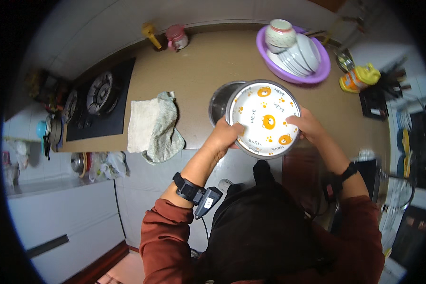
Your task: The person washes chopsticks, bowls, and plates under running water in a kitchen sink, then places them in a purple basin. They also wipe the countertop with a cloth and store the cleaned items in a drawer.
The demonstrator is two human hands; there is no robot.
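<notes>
Between my hands is a round white plate printed with orange bears and paw marks. A grey metal rim shows around it; whether that belongs to a bowl or pot beneath it I cannot tell. My left hand grips its lower left edge, thumb on top. On the right edge, my right hand holds it with the thumb over the printed surface. Partly hidden behind the plate, a dark metal pan or bowl stands on the brown countertop. A cream and grey-green cloth hangs over the counter's front edge, left of my hands.
A purple basin of stacked bowls stands at the back right, beside a yellow-orange bottle and a dark knife block. A pink mug is by the wall. The black gas hob lies left; a sink tap is right.
</notes>
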